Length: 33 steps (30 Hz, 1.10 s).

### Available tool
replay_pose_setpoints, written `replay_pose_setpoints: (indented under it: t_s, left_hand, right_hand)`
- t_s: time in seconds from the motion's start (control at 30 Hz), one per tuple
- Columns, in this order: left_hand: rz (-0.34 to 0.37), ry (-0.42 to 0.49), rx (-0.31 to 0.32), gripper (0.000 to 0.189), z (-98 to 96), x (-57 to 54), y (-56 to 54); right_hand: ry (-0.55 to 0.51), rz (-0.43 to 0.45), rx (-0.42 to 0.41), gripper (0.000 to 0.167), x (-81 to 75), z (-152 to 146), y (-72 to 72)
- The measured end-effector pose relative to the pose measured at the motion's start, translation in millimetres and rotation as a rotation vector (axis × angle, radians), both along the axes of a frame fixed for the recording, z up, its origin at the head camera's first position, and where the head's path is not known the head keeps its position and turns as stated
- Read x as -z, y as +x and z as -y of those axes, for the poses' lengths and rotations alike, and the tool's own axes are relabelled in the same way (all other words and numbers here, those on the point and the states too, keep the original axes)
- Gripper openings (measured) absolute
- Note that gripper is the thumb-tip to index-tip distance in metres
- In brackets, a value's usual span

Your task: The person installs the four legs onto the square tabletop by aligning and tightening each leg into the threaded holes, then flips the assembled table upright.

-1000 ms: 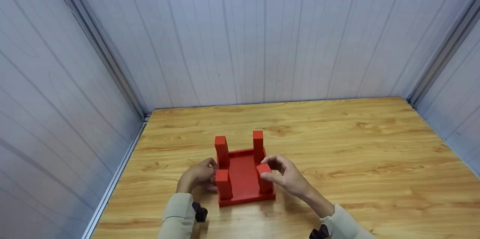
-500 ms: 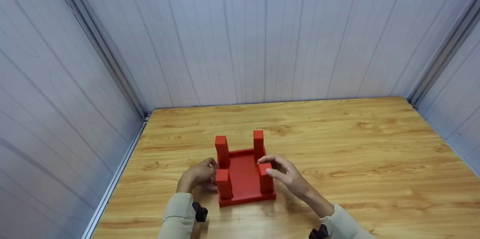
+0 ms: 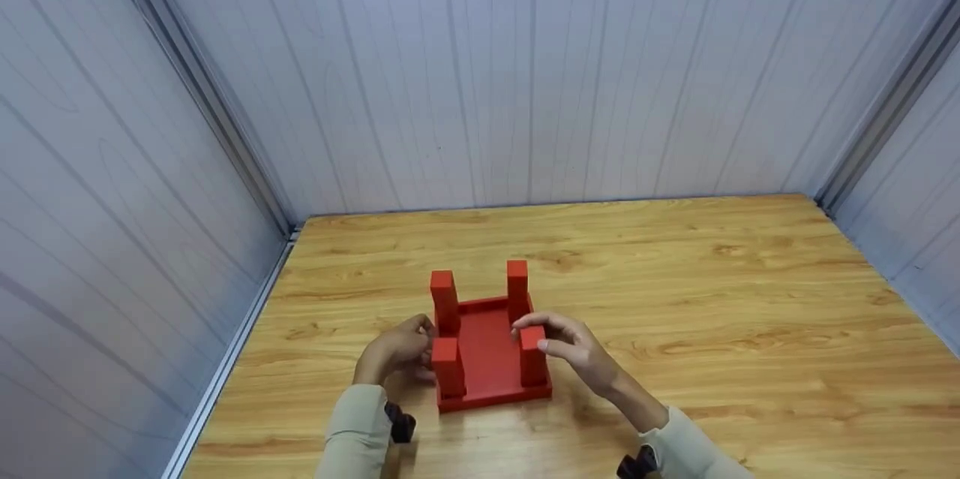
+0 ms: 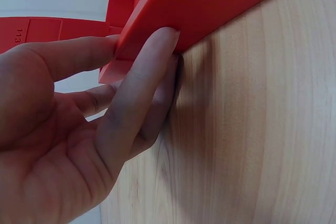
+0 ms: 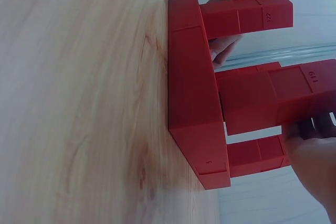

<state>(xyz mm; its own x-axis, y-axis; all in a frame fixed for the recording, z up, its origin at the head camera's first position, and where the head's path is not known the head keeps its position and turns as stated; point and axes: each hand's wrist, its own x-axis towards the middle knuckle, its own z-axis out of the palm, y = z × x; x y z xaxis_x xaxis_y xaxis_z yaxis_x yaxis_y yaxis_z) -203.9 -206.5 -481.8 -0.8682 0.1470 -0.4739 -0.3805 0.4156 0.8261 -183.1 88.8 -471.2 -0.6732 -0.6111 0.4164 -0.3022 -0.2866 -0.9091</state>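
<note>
A shallow red base [image 3: 487, 355] with a raised rim lies on the table, and square red posts stand upright at its corners. My right hand [image 3: 589, 363] holds the near right post [image 3: 533, 366] by its upper end, thumb on the near side and fingers around the far side. A thin dark seam shows where this post [image 5: 273, 95] meets the rim in the right wrist view. At the base's left side my left hand [image 3: 401, 350] grips the edge. In the left wrist view its thumb [image 4: 139, 85] presses the base's outer wall; some fingertips are hidden.
The wood-grain table [image 3: 712, 299] extends around the base. A pale panel wall [image 3: 487, 73] rises behind it, with side walls at left and right. The near left post [image 3: 448, 370] and two far posts stand close to the hands.
The near right post, which leaned left, has straightened up, and its top has shifted slightly right with my right thumb and fingers. My left hand has stayed in place.
</note>
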Motion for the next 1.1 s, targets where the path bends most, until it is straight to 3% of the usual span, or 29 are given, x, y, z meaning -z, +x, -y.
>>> replay_pose_setpoints:
  t_s: [0.17,0.4,0.77,1.1]
  left_hand:
    - [-0.014,0.002,-0.005,0.014,-0.2,-0.4,-0.1]
    - [-0.059,-0.041,0.002,0.011,-1.2,-1.9,1.7]
    - [-0.022,-0.029,0.004,0.014,0.7,-1.7,0.2]
    - [-0.003,-0.021,0.0,0.014,0.8,-1.5,-1.0]
  right_hand:
    - [-0.018,-0.003,-0.01,0.033,0.8,1.1,1.0]
    - [0.08,-0.012,0.088,0.034,1.7,0.6,3.5]
    - [0.19,-0.004,0.25,0.035,4.6,1.2,3.1]
    - [0.2,-0.028,0.279,0.035,5.1,1.8,3.6]
